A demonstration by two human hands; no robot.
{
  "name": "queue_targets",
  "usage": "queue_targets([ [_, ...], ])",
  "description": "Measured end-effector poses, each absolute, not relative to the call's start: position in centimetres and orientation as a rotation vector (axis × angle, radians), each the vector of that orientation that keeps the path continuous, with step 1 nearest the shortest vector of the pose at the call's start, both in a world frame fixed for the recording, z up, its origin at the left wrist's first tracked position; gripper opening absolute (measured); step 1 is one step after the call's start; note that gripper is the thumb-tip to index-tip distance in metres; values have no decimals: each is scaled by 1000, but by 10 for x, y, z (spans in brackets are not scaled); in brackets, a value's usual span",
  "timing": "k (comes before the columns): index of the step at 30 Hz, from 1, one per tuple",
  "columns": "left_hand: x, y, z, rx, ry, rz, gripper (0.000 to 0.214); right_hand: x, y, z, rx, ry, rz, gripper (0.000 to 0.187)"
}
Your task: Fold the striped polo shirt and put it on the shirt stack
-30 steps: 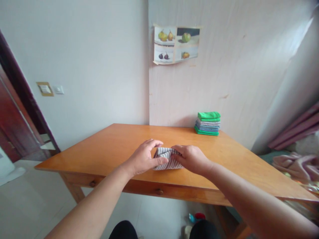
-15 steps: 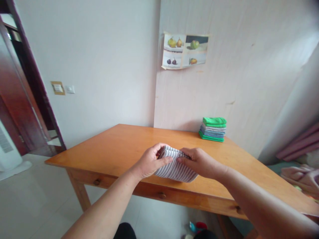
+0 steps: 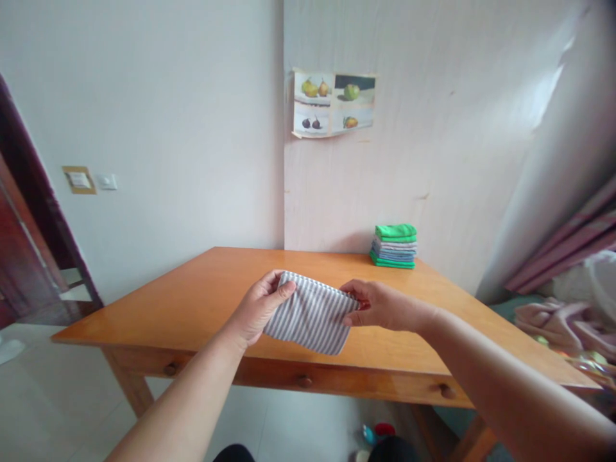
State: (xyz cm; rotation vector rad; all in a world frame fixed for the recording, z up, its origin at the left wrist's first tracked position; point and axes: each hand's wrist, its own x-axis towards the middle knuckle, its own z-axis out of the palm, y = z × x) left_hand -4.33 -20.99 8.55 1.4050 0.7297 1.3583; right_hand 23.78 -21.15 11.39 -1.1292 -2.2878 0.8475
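A folded grey-and-white striped cloth is held up over the front part of the wooden table. My left hand pinches its upper left corner, with the thumb on the near face. At the upper right edge, my right hand grips it between thumb and fingers. Farther back on the right of the table stands a neat stack of folded cloths, green on top and bottom with grey and blue ones between.
Behind the table is a wall with a fruit picture sheet taped to it. Drawers with round knobs run along the table's front. At the right lie a pinkish blanket and a curtain.
The striped cloth now lies flatter and more spread between my hands, its face toward me. My hands have moved apart, and the view has turned slightly right.
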Motion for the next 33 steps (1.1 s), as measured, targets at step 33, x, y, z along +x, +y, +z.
queue_targets([
  [33,-50,-176,71,832,778,998,42,216,-204,135,-1097,-1782,1330,37],
])
